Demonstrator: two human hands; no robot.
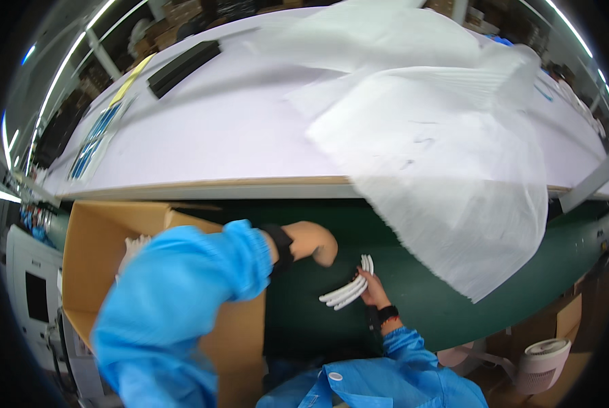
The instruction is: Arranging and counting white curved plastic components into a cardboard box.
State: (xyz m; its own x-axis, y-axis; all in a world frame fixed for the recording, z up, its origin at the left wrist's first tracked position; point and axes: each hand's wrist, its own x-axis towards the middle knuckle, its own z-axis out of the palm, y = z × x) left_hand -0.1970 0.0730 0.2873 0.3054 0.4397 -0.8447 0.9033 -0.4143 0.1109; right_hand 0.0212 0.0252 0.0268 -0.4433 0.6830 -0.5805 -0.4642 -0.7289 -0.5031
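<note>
Several white curved strips (345, 294), slim and bent like arcs, lie side by side in my right hand (374, 291), whose fingers are closed around them above the green surface. What the strips belong to does not show. My left hand (318, 243) hangs a little to the left and farther away, past the edge of a cardboard box (243, 326). Its back faces up and its fingers bend down out of sight, so I cannot see whether it holds anything. Both sleeves are blue, with a dark band at each wrist.
A green work surface (447, 299) runs below a raised pale table (229, 129). Thin white sheeting (454, 149) drapes over the table's front edge. Pale items (133, 250) sit in the box. A black bar (184, 68) lies at the far left, a white fan (544, 364) at lower right.
</note>
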